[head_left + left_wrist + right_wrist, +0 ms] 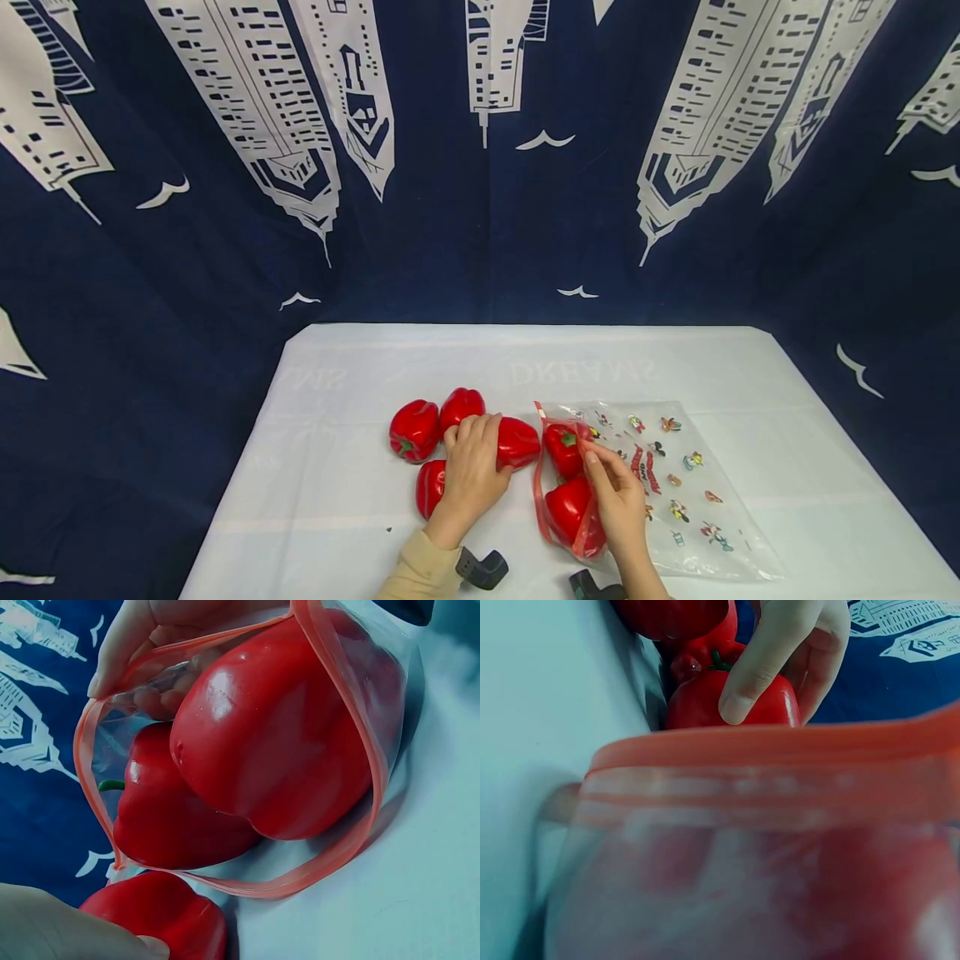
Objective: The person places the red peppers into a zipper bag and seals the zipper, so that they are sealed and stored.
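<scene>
Peppers lie loose left of bag.

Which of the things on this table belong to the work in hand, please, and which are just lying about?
In hand:
left hand gripping a red pepper
right hand holding open the zip bag
two peppers inside

Lying about:
three loose peppers
white tablecloth
skyline curtain

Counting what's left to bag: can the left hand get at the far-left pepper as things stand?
Probably yes: the far-left pepper lies uncovered beside the left hand, which grips another pepper and must let go first.
</scene>
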Action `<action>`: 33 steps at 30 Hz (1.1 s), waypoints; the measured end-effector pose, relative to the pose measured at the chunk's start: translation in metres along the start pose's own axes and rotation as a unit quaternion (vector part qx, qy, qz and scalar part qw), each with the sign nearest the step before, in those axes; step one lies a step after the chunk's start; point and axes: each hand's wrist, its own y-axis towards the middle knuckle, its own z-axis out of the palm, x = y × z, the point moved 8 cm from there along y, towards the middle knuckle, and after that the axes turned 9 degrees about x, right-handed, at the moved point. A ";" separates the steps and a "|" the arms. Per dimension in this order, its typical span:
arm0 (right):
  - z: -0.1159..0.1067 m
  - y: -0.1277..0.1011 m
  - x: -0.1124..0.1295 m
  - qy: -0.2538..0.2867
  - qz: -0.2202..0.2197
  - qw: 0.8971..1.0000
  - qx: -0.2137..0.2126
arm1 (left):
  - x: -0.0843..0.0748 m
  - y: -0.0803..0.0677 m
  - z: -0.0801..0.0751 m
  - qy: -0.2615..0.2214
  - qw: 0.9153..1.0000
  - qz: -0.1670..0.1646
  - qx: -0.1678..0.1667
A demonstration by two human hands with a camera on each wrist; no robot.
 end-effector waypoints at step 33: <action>0.003 -0.001 0.006 0.019 -0.013 1.000 0.005 | -0.004 -0.008 -0.026 -0.156 0.985 0.035 -0.071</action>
